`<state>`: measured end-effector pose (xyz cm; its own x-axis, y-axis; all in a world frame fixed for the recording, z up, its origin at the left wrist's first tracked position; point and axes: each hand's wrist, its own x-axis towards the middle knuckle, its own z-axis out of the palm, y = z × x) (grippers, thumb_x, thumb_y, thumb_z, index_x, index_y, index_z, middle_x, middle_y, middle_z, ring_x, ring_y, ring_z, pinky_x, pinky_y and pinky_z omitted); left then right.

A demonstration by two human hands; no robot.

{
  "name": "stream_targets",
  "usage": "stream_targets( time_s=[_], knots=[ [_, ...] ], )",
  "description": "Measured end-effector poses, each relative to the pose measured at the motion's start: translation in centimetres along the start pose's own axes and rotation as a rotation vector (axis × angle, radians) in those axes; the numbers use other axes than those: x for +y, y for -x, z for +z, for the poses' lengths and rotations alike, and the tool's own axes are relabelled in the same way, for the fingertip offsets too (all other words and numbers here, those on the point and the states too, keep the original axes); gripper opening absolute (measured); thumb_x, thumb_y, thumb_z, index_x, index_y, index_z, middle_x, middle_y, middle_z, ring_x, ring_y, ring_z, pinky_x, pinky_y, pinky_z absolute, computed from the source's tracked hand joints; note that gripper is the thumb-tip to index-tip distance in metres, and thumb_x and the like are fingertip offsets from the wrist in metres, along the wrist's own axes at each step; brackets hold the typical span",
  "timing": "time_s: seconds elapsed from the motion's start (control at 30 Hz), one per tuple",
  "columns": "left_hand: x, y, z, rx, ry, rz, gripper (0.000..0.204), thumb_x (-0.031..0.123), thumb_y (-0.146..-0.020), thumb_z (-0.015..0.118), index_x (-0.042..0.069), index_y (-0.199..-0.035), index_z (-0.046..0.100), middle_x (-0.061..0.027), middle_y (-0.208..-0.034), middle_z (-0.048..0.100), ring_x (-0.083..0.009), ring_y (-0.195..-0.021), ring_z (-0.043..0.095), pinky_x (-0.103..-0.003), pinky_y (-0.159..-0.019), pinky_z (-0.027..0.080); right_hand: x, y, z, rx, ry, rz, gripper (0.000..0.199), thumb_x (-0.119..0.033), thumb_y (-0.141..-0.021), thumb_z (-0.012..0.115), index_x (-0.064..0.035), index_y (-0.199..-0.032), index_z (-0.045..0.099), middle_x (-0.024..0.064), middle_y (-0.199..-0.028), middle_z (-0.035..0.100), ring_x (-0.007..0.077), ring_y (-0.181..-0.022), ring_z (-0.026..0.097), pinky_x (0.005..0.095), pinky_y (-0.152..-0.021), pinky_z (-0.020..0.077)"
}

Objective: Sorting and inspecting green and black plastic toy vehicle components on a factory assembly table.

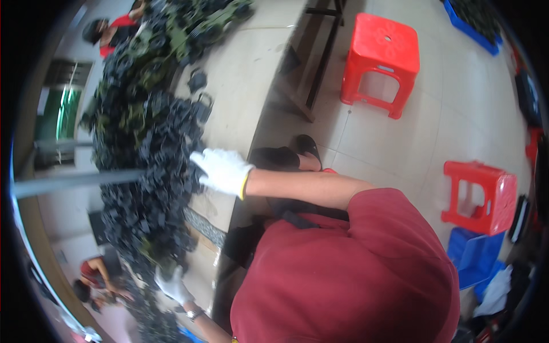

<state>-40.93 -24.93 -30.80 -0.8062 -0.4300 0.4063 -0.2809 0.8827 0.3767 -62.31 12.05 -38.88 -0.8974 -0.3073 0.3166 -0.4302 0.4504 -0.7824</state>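
Observation:
A long heap of small dark grey-blue and olive-green moulded-looking parts (166, 131) covers the left side of the work table (234, 97). My right hand (224, 172), in a white knitted glove with a yellow cuff, reaches the heap's near edge. Its fingers look apart, and the fingertips touch or nearly touch the dark parts. Lower in the picture my left hand (173, 284), also white-gloved, with a watch at the wrist, is closed against the heap's lower end beside some greenish parts. Blur and the parts hide what its fingers hold.
A red plastic stool (384, 48) stands on the tiled floor, with another red stool (486, 197) farther right. Blue crates (472, 254) lie beyond it. A blue tray (474, 26) holds dark parts. A grey bar (80, 182) crosses the heap. Two people work across the table.

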Motion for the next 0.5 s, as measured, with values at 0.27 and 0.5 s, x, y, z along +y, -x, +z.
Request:
stream_targets(
  time_s=[0.27,0.5],
  knots=[
    [-0.4,-0.7,-3.8,0.048,-0.003,-0.034,0.071,-0.012,-0.063,0.082,-0.002,-0.13,0.06,-0.0096,-0.12,0.061,-0.0244,-0.106,0.06,-0.035,-0.098,0.052,1.3,0.6,0.4,0.516,0.082,-0.139,0.009,-0.016,-0.08,0.06,-0.0088,-0.085,0.063,0.0114,-0.097,0.053,0.0262,-0.082,0.056,0.0383,-0.061,0.0495],
    [7.1,-3.8,-4.7,0.265,-0.221,-0.036,0.069,-0.014,-0.072,0.079,-0.003,-0.135,0.054,-0.014,-0.124,0.063,-0.0253,-0.108,0.061,-0.036,-0.097,0.054,2.7,0.7,0.0,0.528,-0.194,-0.136,0.021,-0.019,-0.083,0.06,-0.0044,-0.097,0.065,0.0135,-0.109,0.055,0.0272,-0.091,0.053,0.0368,-0.065,0.0489]
  ],
)
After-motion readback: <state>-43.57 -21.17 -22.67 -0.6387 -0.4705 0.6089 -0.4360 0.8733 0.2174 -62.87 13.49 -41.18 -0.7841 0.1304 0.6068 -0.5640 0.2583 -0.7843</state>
